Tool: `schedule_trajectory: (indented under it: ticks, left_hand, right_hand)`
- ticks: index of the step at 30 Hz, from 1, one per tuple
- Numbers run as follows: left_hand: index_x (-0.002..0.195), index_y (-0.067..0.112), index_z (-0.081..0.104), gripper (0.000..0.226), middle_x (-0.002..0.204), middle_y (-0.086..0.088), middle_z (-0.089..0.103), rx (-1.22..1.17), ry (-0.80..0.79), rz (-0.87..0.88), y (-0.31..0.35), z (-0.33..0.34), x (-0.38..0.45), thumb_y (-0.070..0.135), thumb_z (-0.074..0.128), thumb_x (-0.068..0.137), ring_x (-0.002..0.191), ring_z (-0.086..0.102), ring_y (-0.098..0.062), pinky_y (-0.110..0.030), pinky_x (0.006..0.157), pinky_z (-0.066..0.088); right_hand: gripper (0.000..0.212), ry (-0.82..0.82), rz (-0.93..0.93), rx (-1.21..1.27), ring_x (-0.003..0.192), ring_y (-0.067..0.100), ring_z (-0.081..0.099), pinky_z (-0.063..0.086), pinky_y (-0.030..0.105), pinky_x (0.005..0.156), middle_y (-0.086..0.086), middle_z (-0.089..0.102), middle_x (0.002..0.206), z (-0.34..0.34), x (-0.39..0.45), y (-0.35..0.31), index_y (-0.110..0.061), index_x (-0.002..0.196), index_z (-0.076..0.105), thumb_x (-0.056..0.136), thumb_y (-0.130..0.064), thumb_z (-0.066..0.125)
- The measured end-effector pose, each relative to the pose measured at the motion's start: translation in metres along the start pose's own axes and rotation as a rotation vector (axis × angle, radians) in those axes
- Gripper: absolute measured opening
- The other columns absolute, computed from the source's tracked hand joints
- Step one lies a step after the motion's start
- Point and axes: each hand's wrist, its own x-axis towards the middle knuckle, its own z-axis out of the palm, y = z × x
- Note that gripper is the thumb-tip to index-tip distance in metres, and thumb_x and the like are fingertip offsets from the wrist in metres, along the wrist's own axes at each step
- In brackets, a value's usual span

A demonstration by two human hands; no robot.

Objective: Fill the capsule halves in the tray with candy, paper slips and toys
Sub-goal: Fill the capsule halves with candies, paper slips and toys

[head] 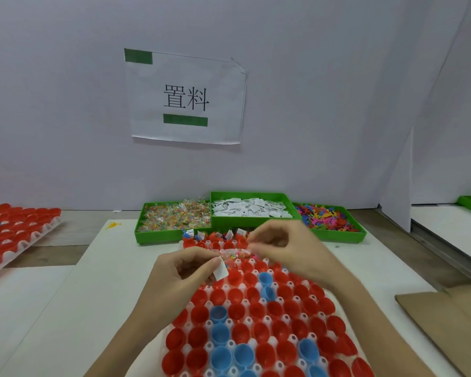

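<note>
Stn status: capsule tray (335, 300) sits on the white worktop (98, 281) directly in front of the person, holding rows of open red capsule halves (259, 357) w/ a few blue capsule halves (220, 333) mixed in. Far row of the tray already carries inserts (slips and wrappers stick up); nearer rows look unfilled. Supply bins stand just behind the tray, side by side: candy bin (172, 216) at left, paper slip bin (250, 208) in the middle, toy bin (326, 217) at right. Left hand (182, 276) pinches a white paper slip (220, 271) betw. thumb and forefinger, fingers curled. Right hand (280, 246) has fingers curled, tips pinching at a clear wrapped candy (235, 255) held betw. both hands over the second row from the far end; right fingertips are motion-blurred, so exact grip approx. only. Step in hand, by judgement: loading candy + slip into a second-row capsule half. Next move reqs: lower both items into one open half, release, then reach to the toy bin for one pc. Second tray (14, 235) of red halves lies well apart at left; cardboard sheet (446, 322) at right; printed sign (186, 97) on the wall.
</note>
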Motion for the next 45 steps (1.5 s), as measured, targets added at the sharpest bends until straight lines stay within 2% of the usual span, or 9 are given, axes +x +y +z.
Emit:
schedule_trajectory:
  ticks: [3,6,13,19,24,32,36,39,45]
  left_hand:
    - [0.089,0.03,0.082,0.015,0.082,0.004,0.079,0.021,0.021,-0.01,-0.004,-0.003,0.002,0.016,0.075,0.089,0.073,0.074,-0.013,-0.015,0.067,0.058]
    - [0.089,0.023,0.081,0.012,0.077,0.002,0.077,0.042,0.038,-0.004,-0.005,-0.004,0.002,0.014,0.074,0.09,0.068,0.073,-0.012,-0.014,0.065,0.056]
    - [0.088,0.023,0.081,0.01,0.075,-0.001,0.076,0.062,0.06,0.018,-0.011,-0.007,0.005,0.016,0.074,0.09,0.067,0.072,-0.015,-0.017,0.067,0.057]
    - [0.09,0.026,0.081,0.011,0.075,0.002,0.076,0.081,0.059,0.017,-0.015,-0.007,0.006,0.017,0.074,0.09,0.069,0.072,-0.015,-0.016,0.067,0.057]
    - [0.09,0.028,0.08,0.012,0.076,0.003,0.076,0.084,0.063,0.018,-0.016,-0.005,0.006,0.018,0.074,0.089,0.069,0.073,-0.014,-0.016,0.066,0.058]
    - [0.091,0.027,0.08,0.012,0.077,0.004,0.077,0.112,0.09,0.016,-0.017,-0.006,0.006,0.016,0.075,0.09,0.068,0.073,-0.014,-0.019,0.067,0.06]
    - [0.092,0.029,0.08,0.012,0.077,0.008,0.077,0.154,0.105,0.026,-0.018,-0.004,0.005,0.018,0.076,0.089,0.07,0.073,-0.013,-0.021,0.07,0.06]
    - [0.095,0.032,0.08,0.013,0.083,0.015,0.077,0.182,0.097,0.029,-0.018,0.0,0.003,0.021,0.076,0.088,0.077,0.074,-0.009,-0.023,0.073,0.062]
    - [0.094,0.028,0.082,0.011,0.087,0.018,0.078,0.21,0.079,0.064,-0.015,0.003,0.001,0.024,0.081,0.084,0.084,0.074,-0.007,-0.022,0.076,0.06]
  right_hand:
    - [0.009,0.222,0.135,-0.155,0.072,0.01,0.071,0.059,0.025,0.07,-0.002,0.076,0.083,-0.041,0.041,0.033,-0.019,0.103,0.074,0.095,-0.021,0.07]
    - [0.02,0.368,0.321,-0.339,0.092,0.024,0.07,0.059,0.042,0.09,0.013,0.074,0.11,-0.072,0.082,0.084,-0.005,0.116,0.072,0.101,-0.009,0.06]
    - [0.029,0.251,0.423,-0.733,0.115,0.033,0.065,0.051,0.04,0.099,0.018,0.069,0.127,-0.085,0.11,0.15,-0.007,0.127,0.07,0.098,-0.011,0.066]
    - [0.01,0.295,0.484,-0.564,0.107,0.029,0.067,0.054,0.039,0.097,0.016,0.074,0.112,-0.087,0.121,0.152,-0.003,0.1,0.079,0.092,-0.005,0.073]
    - [0.023,0.447,0.447,-0.383,0.109,0.031,0.067,0.051,0.037,0.099,0.02,0.073,0.112,-0.086,0.113,0.153,0.001,0.11,0.075,0.09,-0.011,0.076]
    - [0.012,0.749,0.228,-0.14,0.088,0.02,0.073,0.057,0.034,0.087,0.006,0.078,0.09,-0.074,0.079,0.126,-0.008,0.097,0.081,0.087,-0.016,0.08]
    - [0.01,0.65,0.052,-0.076,0.074,0.004,0.071,0.06,0.026,0.076,-0.009,0.076,0.083,-0.045,0.045,0.08,-0.019,0.097,0.08,0.087,-0.019,0.079]
    - [0.013,0.488,-0.043,0.049,0.068,0.012,0.074,0.062,0.026,0.064,-0.007,0.076,0.081,-0.01,0.014,0.045,-0.023,0.099,0.078,0.088,-0.015,0.077]
    - [0.024,0.037,-0.2,0.054,0.087,0.008,0.075,0.06,0.022,0.082,-0.011,0.077,0.094,0.039,-0.021,0.002,-0.024,0.11,0.077,0.09,-0.01,0.076]
